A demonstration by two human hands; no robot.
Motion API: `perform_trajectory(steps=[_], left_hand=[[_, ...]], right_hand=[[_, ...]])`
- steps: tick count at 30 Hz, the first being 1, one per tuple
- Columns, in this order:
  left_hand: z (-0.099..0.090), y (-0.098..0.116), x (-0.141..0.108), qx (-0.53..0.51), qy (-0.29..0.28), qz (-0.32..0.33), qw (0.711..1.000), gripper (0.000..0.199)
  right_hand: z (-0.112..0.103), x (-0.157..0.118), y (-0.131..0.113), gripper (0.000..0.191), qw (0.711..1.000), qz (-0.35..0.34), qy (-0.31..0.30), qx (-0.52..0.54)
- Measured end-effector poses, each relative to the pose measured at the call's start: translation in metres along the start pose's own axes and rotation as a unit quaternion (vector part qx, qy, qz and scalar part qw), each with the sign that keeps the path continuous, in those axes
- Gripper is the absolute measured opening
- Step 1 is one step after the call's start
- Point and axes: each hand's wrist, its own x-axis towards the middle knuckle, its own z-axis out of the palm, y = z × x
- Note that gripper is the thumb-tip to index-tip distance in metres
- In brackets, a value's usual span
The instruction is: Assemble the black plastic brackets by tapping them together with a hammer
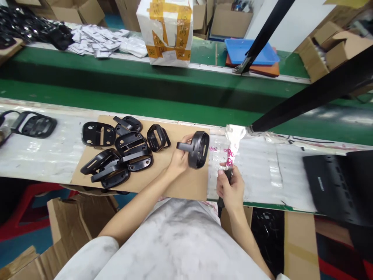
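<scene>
table (43,155) edge close, cardboard sheet (186,186) overhangs it; pile of black parts (116,153) loose at left; left hand (179,159) clamped on black housing (198,149), held above sheet, pinch looks shallow, could drop; right hand (231,188) fisted round wrapped tool (233,149), tip may smear housing

Factory assembly-line workstation. A long green conveyor belt (145,103) runs across the view, bordered by a white plastic-covered bench (276,171). On the bench, a flat brown cardboard sheet (163,171) carries a batch of identical black moulded plastic parts (122,151). Open brown cardboard cartons (230,19) stand beyond the belt, beside a heap of small white sachets (101,41), a taped white parcel (166,31) and stacked blue and orange plastic trays (252,54).
</scene>
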Motion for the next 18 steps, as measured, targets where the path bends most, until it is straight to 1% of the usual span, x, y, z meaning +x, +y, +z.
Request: perform_trajectory(steps=[1, 2, 4, 6, 7, 9, 10, 12, 15, 18], left_hand=[[0.001, 0.007, -0.008, -0.005, -0.004, 0.015, 1.000, 0.059], [0.002, 0.013, -0.015, 0.000, -0.006, 0.044, 0.999, 0.058], [0.000, 0.025, -0.025, 0.028, -0.008, 0.130, 0.991, 0.051], [-0.003, 0.037, -0.030, 0.074, -0.011, 0.231, 0.970, 0.039], [-0.005, 0.042, -0.032, 0.098, -0.011, 0.270, 0.958, 0.033], [-0.008, 0.054, -0.034, 0.141, 0.005, 0.313, 0.939, 0.025], [-0.009, 0.059, -0.036, 0.158, 0.019, 0.318, 0.934, 0.023], [-0.009, 0.068, -0.038, 0.180, 0.036, 0.308, 0.934, 0.021], [-0.008, 0.076, -0.040, 0.175, 0.025, 0.289, 0.941, 0.014], [-0.008, 0.078, -0.041, 0.158, 0.017, 0.271, 0.949, 0.013]], right_hand=[[0.005, 0.002, -0.006, 0.056, 1.000, -0.011, -0.020, 0.013], [0.010, 0.004, -0.013, 0.055, 0.999, -0.030, -0.034, 0.019], [0.021, 0.008, -0.026, 0.049, 0.995, -0.089, -0.043, 0.009], [0.029, 0.010, -0.037, 0.039, 0.989, -0.142, -0.046, -0.021], [0.032, 0.011, -0.041, 0.034, 0.986, -0.155, -0.052, -0.031], [0.035, 0.010, -0.046, 0.026, 0.985, -0.153, -0.074, -0.031], [0.036, 0.009, -0.047, 0.023, 0.985, -0.151, -0.080, -0.024], [0.037, 0.007, -0.048, 0.020, 0.986, -0.152, -0.073, -0.013], [0.036, 0.006, -0.049, 0.018, 0.986, -0.160, -0.049, -0.015], [0.036, 0.007, -0.050, 0.020, 0.986, -0.161, -0.038, -0.027]])
